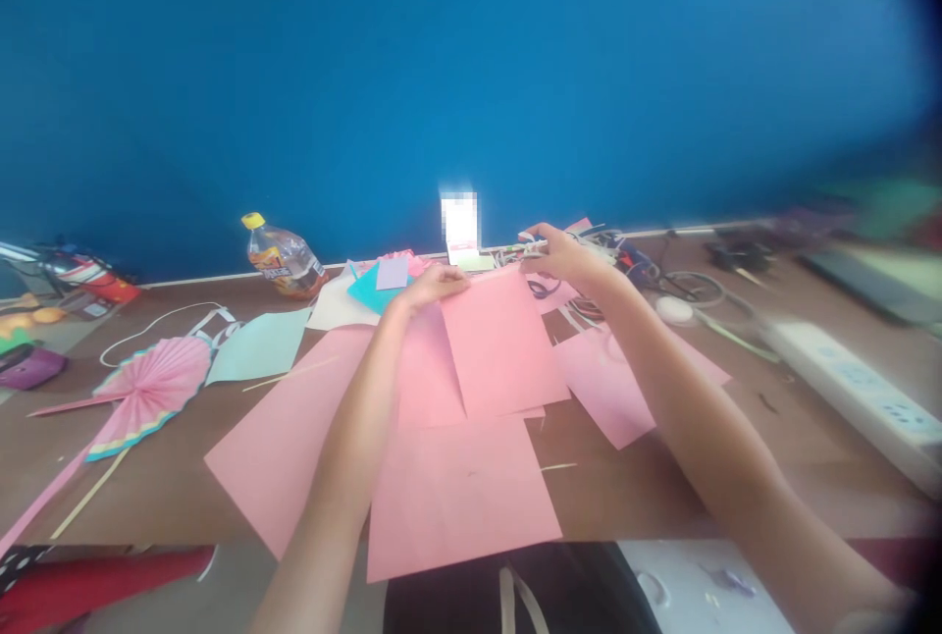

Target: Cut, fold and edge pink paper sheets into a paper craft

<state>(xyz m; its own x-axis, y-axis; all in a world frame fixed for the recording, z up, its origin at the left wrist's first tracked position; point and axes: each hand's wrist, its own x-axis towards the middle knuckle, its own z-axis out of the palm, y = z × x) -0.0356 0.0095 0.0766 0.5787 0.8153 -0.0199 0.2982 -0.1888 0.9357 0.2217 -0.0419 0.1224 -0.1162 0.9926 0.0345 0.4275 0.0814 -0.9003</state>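
A square pink sheet of paper is held up by its far edge above other pink sheets. My left hand pinches it at the upper left corner. At the upper right corner, the thumb and lower fingers of my right hand are closed on the same sheet, with the index finger raised. Below lie a large pink sheet, overhanging the near table edge, and another pink sheet under my left forearm. A further pink sheet is beside my right forearm.
A pleated pink paper fan and a pale green sheet lie left. A tilted drink bottle is near the blue wall. A lit screen stands centrally. Cables and a white power strip are right.
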